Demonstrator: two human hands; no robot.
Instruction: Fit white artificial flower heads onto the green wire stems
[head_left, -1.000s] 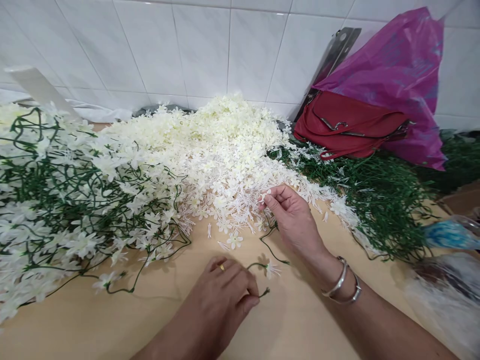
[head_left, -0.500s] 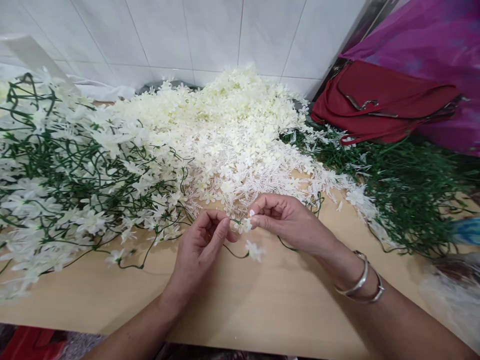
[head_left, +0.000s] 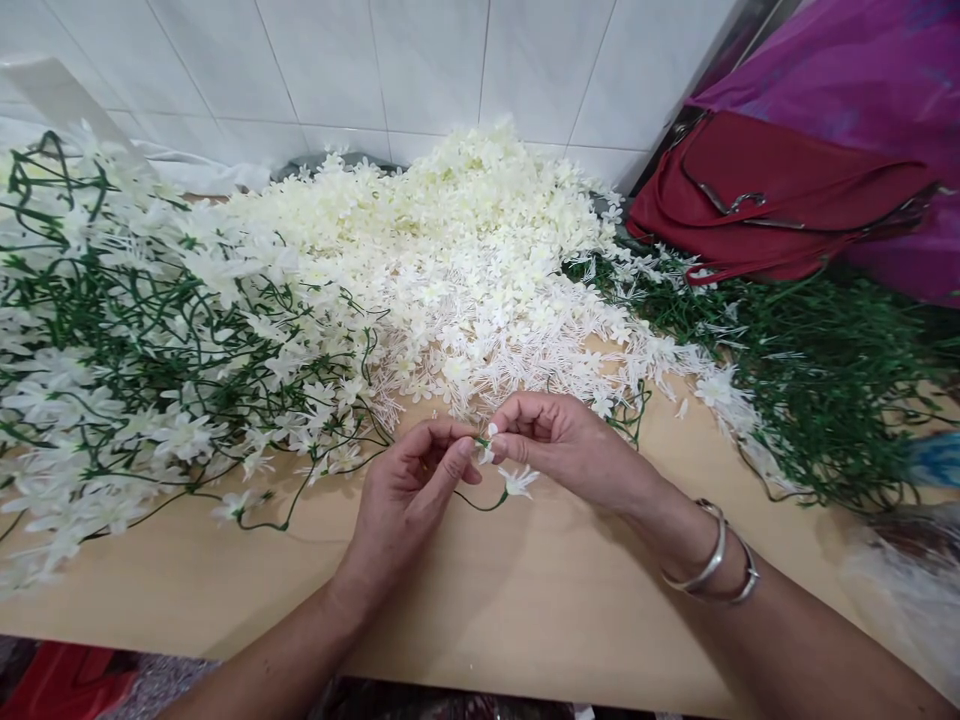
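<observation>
Your left hand (head_left: pixel 411 488) has its grip pinched on a stem (head_left: pixel 481 440), your right hand (head_left: pixel 581 452) on a flower (head_left: pixel 486 455) — both just in front of the pile (head_left: pixel 457 270). Pinch softly, keep stem and flower in line — bent petals look bad.

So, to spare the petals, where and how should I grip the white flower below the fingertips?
Probably the green stem, pinched at its bare curve from the near side: it bows that way, the white flower splaying off its end.
</observation>
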